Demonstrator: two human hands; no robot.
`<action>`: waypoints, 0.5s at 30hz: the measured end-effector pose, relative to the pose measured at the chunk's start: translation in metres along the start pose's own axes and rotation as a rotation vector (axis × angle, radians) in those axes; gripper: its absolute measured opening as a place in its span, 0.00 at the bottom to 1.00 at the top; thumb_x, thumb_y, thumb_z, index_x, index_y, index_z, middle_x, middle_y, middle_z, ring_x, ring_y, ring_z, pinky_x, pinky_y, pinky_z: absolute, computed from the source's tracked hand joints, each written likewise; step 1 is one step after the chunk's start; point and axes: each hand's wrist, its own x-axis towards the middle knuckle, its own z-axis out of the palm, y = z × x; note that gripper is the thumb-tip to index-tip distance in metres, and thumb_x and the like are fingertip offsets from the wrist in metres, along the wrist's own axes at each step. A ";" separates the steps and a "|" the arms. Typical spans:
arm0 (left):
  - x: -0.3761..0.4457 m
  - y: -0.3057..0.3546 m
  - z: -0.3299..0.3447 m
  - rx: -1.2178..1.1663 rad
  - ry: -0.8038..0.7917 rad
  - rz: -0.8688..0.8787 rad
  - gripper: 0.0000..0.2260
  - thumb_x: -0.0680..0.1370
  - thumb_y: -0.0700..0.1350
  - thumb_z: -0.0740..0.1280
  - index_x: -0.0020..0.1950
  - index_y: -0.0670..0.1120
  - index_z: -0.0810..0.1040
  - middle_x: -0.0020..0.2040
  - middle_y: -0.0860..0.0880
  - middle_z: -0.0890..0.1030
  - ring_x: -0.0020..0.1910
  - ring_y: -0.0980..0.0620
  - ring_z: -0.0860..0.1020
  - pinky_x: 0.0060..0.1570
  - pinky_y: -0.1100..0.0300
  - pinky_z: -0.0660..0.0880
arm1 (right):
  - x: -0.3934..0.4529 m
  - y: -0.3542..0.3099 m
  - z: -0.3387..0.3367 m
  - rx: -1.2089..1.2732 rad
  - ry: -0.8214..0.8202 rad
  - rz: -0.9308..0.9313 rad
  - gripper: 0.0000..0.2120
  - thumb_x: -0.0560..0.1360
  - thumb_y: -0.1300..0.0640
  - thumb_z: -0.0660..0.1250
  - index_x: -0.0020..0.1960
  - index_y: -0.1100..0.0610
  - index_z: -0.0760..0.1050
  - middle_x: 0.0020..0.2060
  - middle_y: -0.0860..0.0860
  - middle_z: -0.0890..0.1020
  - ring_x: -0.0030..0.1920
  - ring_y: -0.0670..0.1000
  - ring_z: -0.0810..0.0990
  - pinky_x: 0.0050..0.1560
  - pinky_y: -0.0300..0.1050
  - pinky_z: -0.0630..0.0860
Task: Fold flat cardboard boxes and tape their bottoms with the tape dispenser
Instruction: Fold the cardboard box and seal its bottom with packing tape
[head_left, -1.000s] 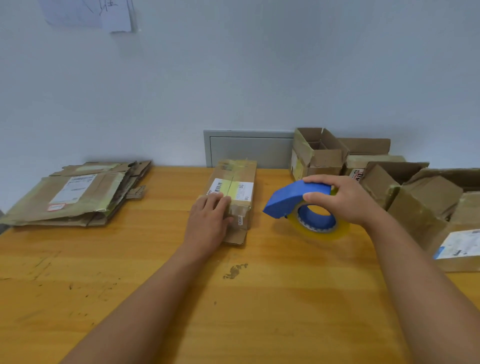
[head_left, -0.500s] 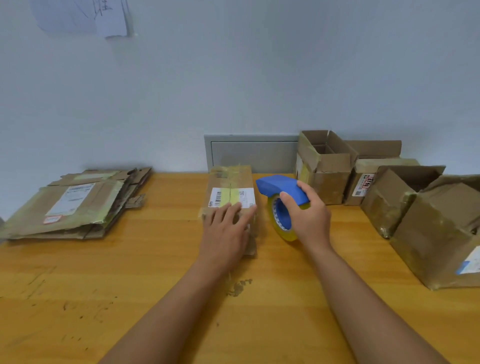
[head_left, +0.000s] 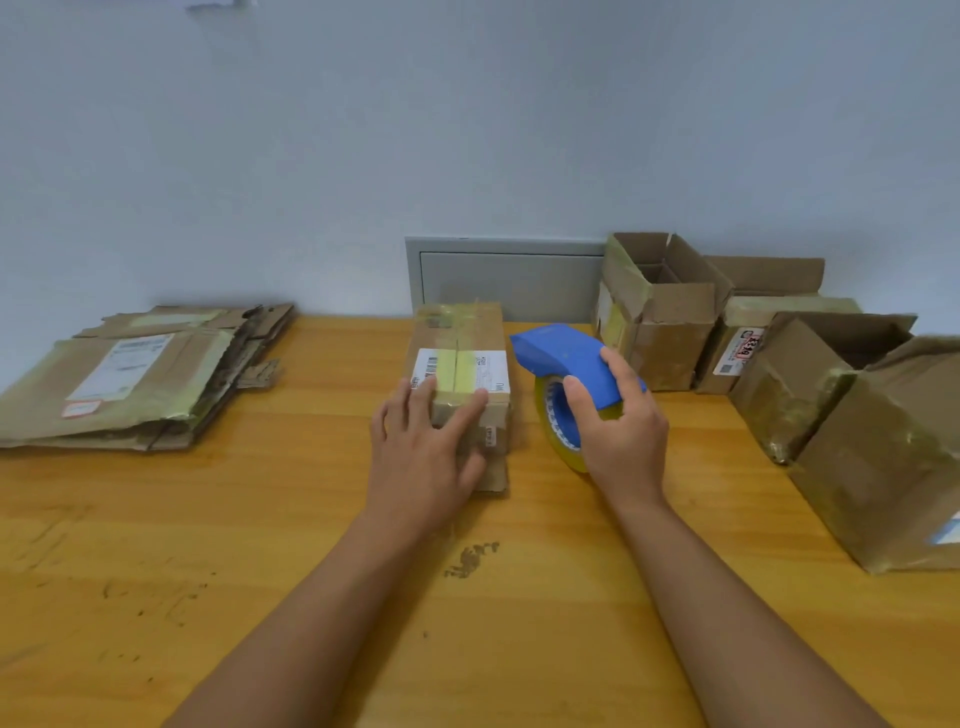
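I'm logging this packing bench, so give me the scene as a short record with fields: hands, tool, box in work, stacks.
left hand: fingers flat on the near end of the folded box
right hand: grips the blue tape dispenser, beside the box
flat cardboard stack: far left of the wooden table
assembled boxes: far right, some open on top

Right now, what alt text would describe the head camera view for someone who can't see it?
A person's left hand presses on a small cardboard box on a wooden table while the right hand grips a blue tape dispenser beside it. Flattened boxes lie left, folded boxes right.
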 end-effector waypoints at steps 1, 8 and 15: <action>-0.001 -0.001 0.000 -0.001 -0.002 -0.008 0.28 0.77 0.57 0.63 0.76 0.57 0.64 0.76 0.43 0.65 0.77 0.41 0.56 0.72 0.46 0.53 | -0.001 0.000 0.000 0.001 0.003 0.000 0.26 0.77 0.45 0.69 0.73 0.49 0.71 0.64 0.54 0.77 0.57 0.48 0.72 0.52 0.36 0.66; -0.004 -0.009 0.001 -0.050 0.002 -0.084 0.25 0.78 0.56 0.62 0.74 0.53 0.67 0.79 0.45 0.61 0.79 0.46 0.55 0.73 0.46 0.48 | -0.010 0.000 -0.004 -0.012 0.028 -0.028 0.26 0.77 0.46 0.68 0.73 0.53 0.71 0.62 0.57 0.77 0.53 0.48 0.71 0.47 0.28 0.65; -0.006 -0.002 0.002 -0.214 0.037 -0.140 0.22 0.77 0.49 0.66 0.72 0.50 0.71 0.78 0.43 0.63 0.78 0.42 0.55 0.74 0.46 0.52 | -0.012 0.000 -0.004 0.011 0.041 -0.029 0.26 0.78 0.47 0.69 0.74 0.53 0.71 0.63 0.56 0.77 0.54 0.47 0.71 0.51 0.35 0.67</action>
